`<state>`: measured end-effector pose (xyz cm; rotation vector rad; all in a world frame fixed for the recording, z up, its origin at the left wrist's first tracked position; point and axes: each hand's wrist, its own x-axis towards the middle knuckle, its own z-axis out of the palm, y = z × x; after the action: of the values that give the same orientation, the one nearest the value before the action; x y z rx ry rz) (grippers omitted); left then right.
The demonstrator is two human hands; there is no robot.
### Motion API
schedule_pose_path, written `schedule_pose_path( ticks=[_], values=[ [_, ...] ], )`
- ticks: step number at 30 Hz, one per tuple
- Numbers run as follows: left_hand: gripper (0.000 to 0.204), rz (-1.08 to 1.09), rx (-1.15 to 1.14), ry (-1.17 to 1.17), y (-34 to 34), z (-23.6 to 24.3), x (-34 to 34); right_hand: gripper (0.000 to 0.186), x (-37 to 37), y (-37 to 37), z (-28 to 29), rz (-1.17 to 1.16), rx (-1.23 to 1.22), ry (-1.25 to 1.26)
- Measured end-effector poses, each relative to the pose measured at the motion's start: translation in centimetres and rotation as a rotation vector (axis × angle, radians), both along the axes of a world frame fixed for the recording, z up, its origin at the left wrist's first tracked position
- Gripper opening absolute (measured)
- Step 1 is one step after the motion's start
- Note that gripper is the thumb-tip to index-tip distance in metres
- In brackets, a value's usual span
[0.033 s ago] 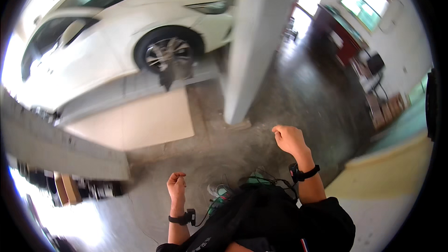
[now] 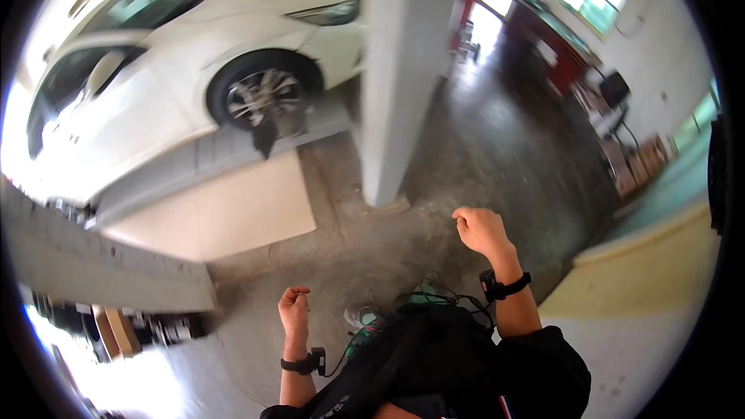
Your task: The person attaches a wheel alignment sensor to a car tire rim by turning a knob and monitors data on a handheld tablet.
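Observation:
My left hand is raised in front of me at the lower middle, its fingers curled in with nothing visible in them. Farther right and higher, my right hand is closed in a loose fist, and no object shows in it. Both hands hang in the air above the grey floor, apart from each other and touching nothing. Each wrist wears a black strap with a small device; the right one and the left one have a black cable near them.
A white car stands at the far left, beside a pale flat board on the floor. A grey pillar rises ahead, and a concrete beam runs at left. Far right are a dark red desk, a chair and cardboard boxes.
The view has turned slightly right, so the car, board and pillar sit farther left in the picture. My hands keep the same pose and place in the picture.

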<state>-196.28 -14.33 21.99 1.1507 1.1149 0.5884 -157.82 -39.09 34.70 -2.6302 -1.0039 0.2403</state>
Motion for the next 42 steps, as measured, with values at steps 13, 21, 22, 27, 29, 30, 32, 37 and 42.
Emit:
schedule_pose_path(
  ticks=[13,21,22,27,29,30,32,37,42],
  values=[
    [0.012,-0.379,0.204,0.149,-10.2,-1.1,33.7,0.023,19.6,-30.0,-6.9,-0.565,0.122,0.07],
    [0.015,-0.147,-0.092,0.089,-10.0,-4.1,47.0,0.027,32.2,-36.4,-6.4,-0.623,0.165,0.21],
    [0.015,-0.141,-0.121,0.084,-10.2,-4.1,49.3,0.027,34.2,-36.8,-6.3,-0.633,0.17,0.22],
    [0.016,-0.186,-0.144,0.126,-9.1,-8.6,63.3,0.028,45.8,-38.6,-6.6,-0.727,0.354,0.331],
    [0.017,-0.221,-0.16,0.127,-8.8,-9.1,70.5,0.029,50.6,-40.0,-7.0,-0.799,0.36,0.322],
    [0.02,-0.265,-0.198,0.126,-8.3,-9.7,74.2,0.03,53.0,-41.1,-7.4,-0.825,0.315,0.29],
    [0.02,-0.329,-0.203,0.066,-8.0,-10.0,81.7,0.03,57.2,-42.8,-7.4,-0.871,0.267,0.225],
    [0.022,-0.516,-0.163,0.081,-9.1,-4.0,99.7,0.031,66.2,-44.1,-6.6,-0.977,0.335,0.2],
    [0.018,-0.57,-0.044,0.116,-7.6,-5.3,113.2,0.029,76.2,-44.8,-9.0,-1.058,0.41,0.325]
  ],
)
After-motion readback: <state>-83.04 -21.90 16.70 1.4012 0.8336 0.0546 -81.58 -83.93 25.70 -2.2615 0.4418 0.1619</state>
